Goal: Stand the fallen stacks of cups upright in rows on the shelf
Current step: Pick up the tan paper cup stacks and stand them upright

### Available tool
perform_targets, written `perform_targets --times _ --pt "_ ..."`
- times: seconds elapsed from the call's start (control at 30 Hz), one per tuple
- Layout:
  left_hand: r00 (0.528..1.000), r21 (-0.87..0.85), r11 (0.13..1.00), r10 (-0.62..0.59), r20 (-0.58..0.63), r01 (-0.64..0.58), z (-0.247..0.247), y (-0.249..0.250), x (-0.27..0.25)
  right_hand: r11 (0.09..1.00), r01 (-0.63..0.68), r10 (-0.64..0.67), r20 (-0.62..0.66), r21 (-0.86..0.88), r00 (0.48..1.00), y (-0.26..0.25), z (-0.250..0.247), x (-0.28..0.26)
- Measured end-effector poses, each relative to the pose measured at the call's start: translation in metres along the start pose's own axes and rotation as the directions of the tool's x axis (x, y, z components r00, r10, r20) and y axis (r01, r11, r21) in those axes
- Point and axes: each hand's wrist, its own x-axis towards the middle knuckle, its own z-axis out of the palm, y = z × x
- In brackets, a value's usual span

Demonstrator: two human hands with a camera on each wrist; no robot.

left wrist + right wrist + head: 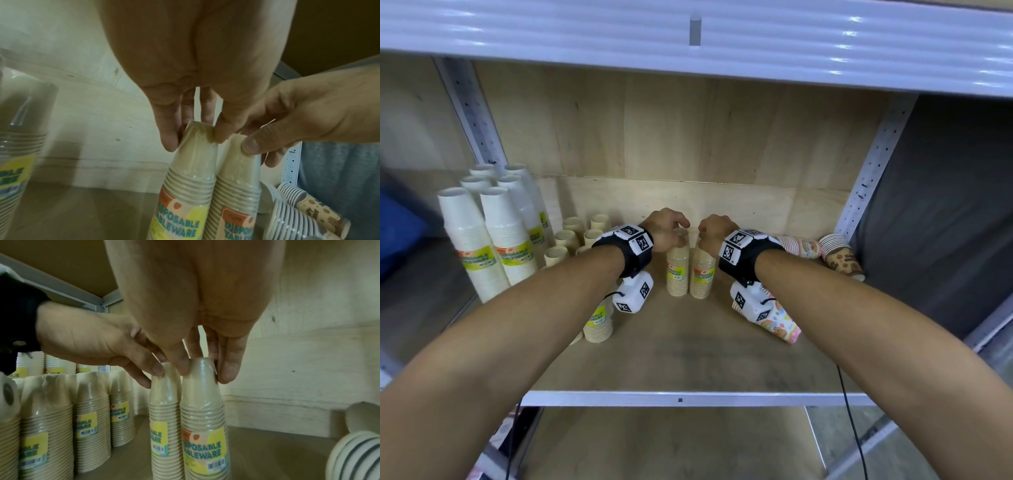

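Two beige cup stacks (690, 274) (wrapped in clear film) are held upright, touching, mid-shelf; each top is pinched by curled fingertips, the left hand (667, 230) on one, the right hand (714, 233) on the other. "DISPOSABLE TABLEWARE" is read on the labels. Patterned cup stacks (822, 250) are seen lying fallen at the right, so more standing is judged left.

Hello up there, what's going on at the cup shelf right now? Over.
Left hand and right hand each pinch the top of an upright wrapped beige paper-cup stack, side by side. Patterned cup stacks lie fallen at right. Nothing blocking.
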Motion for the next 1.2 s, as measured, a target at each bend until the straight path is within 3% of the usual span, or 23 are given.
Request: perform_targets --times 0.77,1.2 --pt "1.000 0.130 0.991 0.011 0.003 -0.012 -0.006 0.009 0.000 1.000 0.020 -0.020 -0.022 -0.023 1.000 -0.001 -0.006 -0.009" --pt "0.991 0.142 0.988 -0.082 0.106 0.067 -0.030 0.022 -0.017 0.999 -0.013 0.009 0.082 0.048 0.997 -0.020 -0.033 -0.025"
